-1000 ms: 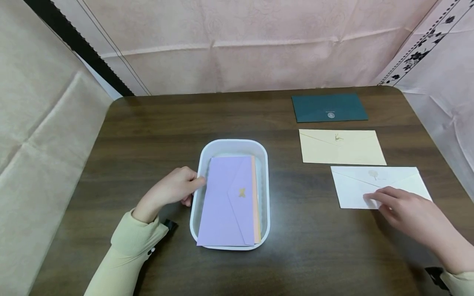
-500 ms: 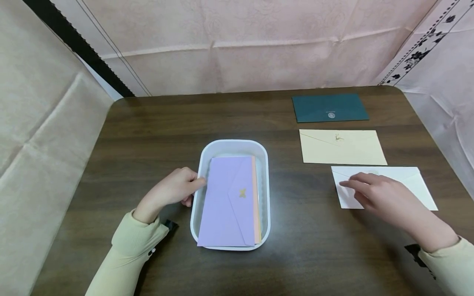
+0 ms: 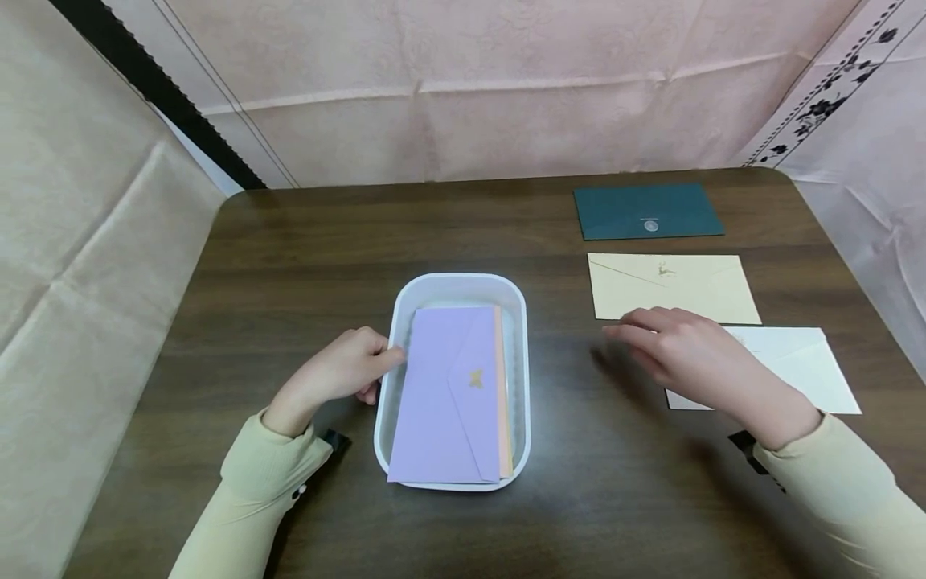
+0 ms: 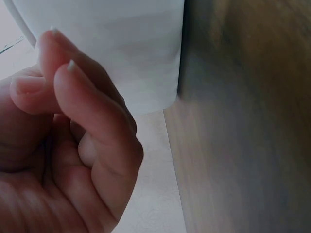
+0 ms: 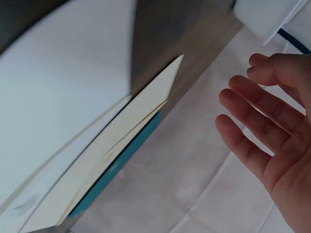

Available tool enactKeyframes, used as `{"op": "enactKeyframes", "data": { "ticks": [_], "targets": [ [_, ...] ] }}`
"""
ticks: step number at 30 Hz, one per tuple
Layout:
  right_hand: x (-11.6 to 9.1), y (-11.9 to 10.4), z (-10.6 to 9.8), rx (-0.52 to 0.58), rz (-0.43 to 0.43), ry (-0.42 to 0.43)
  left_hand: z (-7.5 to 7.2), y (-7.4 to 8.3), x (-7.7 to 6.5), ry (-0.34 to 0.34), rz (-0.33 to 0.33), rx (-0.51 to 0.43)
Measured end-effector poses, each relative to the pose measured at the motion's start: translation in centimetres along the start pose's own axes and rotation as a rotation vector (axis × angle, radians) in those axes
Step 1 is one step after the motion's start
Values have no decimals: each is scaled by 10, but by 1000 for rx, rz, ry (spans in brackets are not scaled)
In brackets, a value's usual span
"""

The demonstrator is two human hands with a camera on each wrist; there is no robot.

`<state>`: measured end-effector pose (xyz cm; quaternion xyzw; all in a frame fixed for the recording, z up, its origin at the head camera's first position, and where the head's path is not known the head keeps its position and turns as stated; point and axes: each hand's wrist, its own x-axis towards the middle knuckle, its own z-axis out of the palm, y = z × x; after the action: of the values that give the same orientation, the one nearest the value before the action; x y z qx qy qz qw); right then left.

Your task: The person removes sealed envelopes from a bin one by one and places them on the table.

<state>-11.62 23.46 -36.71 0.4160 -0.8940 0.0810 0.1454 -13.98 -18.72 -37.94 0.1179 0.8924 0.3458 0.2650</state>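
Observation:
A white plastic tray [image 3: 524,378] stands in the middle of the table. In it lies a lilac envelope [image 3: 441,402] with a gold butterfly mark, over a peach envelope [image 3: 505,450] of which a strip shows. My left hand [image 3: 340,366] holds the tray's left rim, thumb over the edge and the other fingers curled outside the wall. My right hand [image 3: 687,354] hovers between tray and envelopes, fingers loosely bent and holding nothing. Beneath its wrist side, a white envelope [image 3: 803,370] is partly covered. Behind that lie a cream envelope [image 3: 673,289] and a dark teal envelope [image 3: 651,211].
The dark wooden table [image 3: 325,249] has rounded far corners. Pale pink cloth [image 3: 506,96] hangs behind it, with more cloth at both sides. The three envelopes on the right lie in a column running away from me.
My right hand has left the white envelope and moved left, toward the tray. The left hand and tray have stayed put.

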Motion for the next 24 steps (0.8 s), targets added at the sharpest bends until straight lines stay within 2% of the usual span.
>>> {"op": "enactKeyframes", "data": {
  "ticks": [8,24],
  "targets": [
    [29,-9,0,22,-45,27,0,1,1,3,4,20],
    [71,-24,-4,7,-183,57,0,0,0,8,-5,19]
  ]
}}
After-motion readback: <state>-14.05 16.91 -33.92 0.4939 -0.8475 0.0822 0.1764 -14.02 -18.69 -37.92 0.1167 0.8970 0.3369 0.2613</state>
